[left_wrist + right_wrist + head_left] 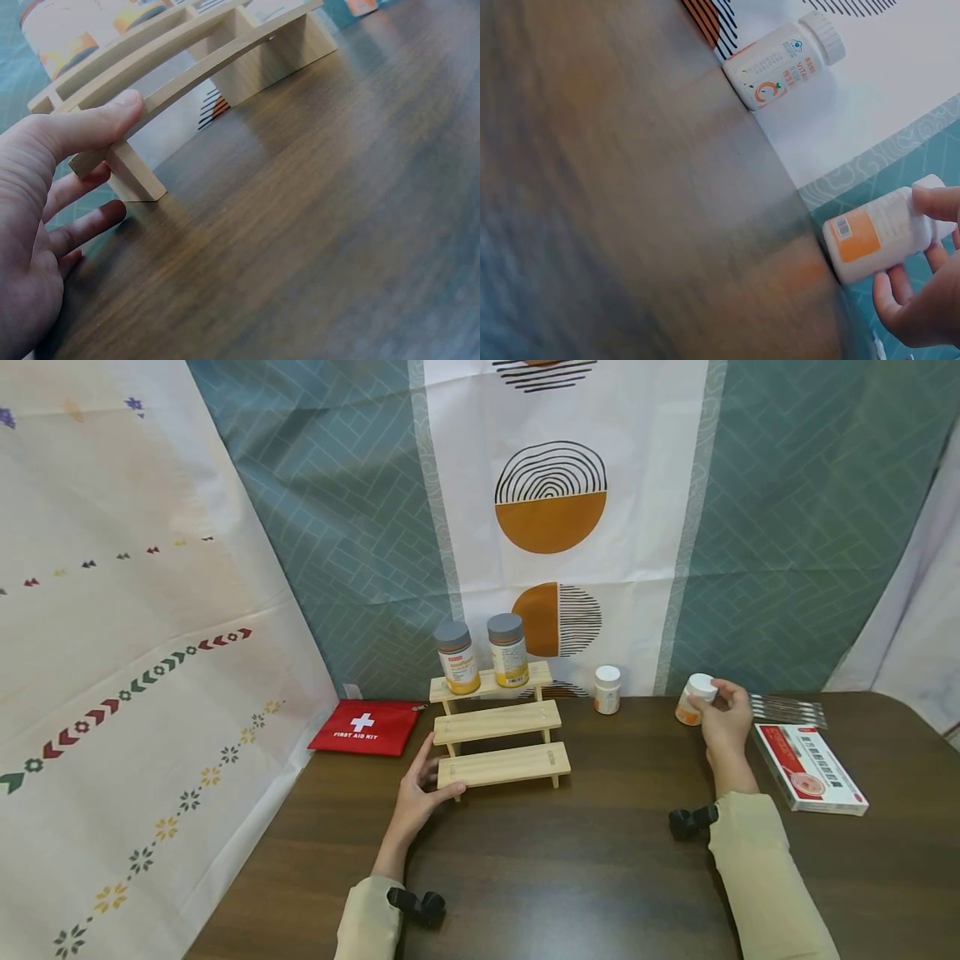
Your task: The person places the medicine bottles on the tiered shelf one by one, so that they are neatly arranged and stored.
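Note:
A three-step wooden display rack [504,765] stands on the table. My left hand [417,795] holds the left end of its lowest step; in the left wrist view the thumb lies over the board's end, with fingers below and beside it. On the top step stand two grey-lidded jars, the left jar [460,667] and the right jar [510,658]. My right hand [729,720] grips a white pill bottle [881,238] with an orange label near its cap, thumb on one side, fingers on the other. Another white pill bottle [607,692] stands upright between rack and right hand.
A red first aid kit pouch [367,728] lies left of the rack. Right of my right hand are a pack of cotton swabs [789,711] and a red-and-white medicine box [813,768]. A patterned cloth [630,560] hangs behind the dark wooden table [562,868].

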`<state>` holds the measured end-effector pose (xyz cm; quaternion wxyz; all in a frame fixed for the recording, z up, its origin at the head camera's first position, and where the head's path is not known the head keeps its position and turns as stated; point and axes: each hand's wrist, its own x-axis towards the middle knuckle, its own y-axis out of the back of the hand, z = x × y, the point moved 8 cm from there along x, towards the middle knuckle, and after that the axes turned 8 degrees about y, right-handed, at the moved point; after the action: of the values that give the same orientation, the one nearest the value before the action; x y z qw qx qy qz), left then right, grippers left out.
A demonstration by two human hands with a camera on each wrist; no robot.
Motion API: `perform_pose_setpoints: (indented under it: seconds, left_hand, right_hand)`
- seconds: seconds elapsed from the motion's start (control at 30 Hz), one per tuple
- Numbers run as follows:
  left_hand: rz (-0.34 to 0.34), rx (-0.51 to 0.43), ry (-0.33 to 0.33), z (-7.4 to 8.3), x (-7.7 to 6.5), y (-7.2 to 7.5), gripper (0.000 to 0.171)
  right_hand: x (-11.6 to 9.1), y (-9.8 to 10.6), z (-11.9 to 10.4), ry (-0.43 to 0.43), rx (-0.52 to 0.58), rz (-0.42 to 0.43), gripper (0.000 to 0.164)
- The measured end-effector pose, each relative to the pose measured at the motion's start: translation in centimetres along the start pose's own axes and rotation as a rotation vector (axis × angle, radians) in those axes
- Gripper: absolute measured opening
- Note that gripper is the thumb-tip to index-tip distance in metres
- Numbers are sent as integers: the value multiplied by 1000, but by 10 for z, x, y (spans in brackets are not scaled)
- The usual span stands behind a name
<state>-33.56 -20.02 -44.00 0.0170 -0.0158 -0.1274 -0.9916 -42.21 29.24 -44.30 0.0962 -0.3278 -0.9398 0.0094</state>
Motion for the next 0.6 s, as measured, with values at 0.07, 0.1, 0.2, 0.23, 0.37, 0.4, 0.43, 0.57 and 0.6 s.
perform_pose_setpoints:
  seconds: [0.07, 0.1, 0.2, 0.23, 0.37, 0.4, 0.43, 0.57, 0.6]
  left_hand:
    - [0, 1, 3, 0, -1, 0, 96]
    - [0, 0, 3, 0, -1, 1, 96]
    - [4, -8, 3, -9, 4, 1, 97]
    - [9, -9, 3, -13, 7, 1, 98]
    - [27, -1, -3, -25, 15, 1, 98]
    - [30, 0, -6, -26, 15, 1, 97]
    - [33, 3, -11, -26, 16, 1, 97]
    - [34, 5, -27, -27, 15, 2, 97]
    - [35, 7, -27, -27, 15, 2, 97]
  right_hand:
    - [-1, -1, -1, 0, -5, -6, 38]
    - [-1, -1, -1, -1, 5, -7, 38]
    - [-1, -2, -2, -5, 9, -10, 39]
    - [-1, -3, -3, -3, 10, -12, 39]
    - [-2, -6, -9, 6, 13, -19, 38]
    - [-2, -6, -11, 4, 16, -22, 38]
    - [-3, -7, -12, 1, 17, -25, 37]
    - [-4, -10, -16, -21, 38, -44, 35]
    - [-5, -11, -17, -28, 51, -43, 35]
